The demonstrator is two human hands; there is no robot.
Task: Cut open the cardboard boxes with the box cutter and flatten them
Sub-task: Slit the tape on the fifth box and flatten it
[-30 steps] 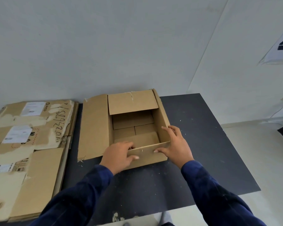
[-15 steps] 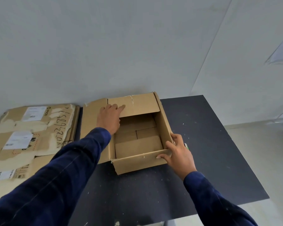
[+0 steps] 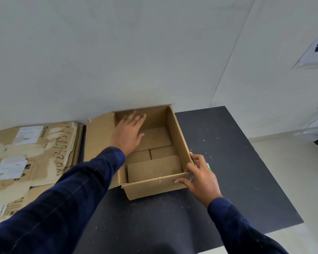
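An open brown cardboard box [image 3: 176, 136] stands on the black table [image 3: 228, 162], its left flap lying flat outward. My left hand [image 3: 129, 132] reaches inside with straight fingers pressed against the raised far flap. At the near right corner, my right hand [image 3: 200, 173] holds the box, thumb on the front wall and fingers over the right wall. A small green and white object [image 3: 208, 166], perhaps the box cutter, peeks out behind my right hand; most of it is hidden.
A stack of flattened cardboard [image 3: 26, 162] with white labels and handwriting lies at the left of the table. A grey wall [image 3: 136, 52] rises right behind the box. The table's right edge drops to a pale floor [image 3: 292, 180].
My left hand went from the box's front wall to the far flap and pushed it up toward the wall. My right hand stayed at the near right corner.
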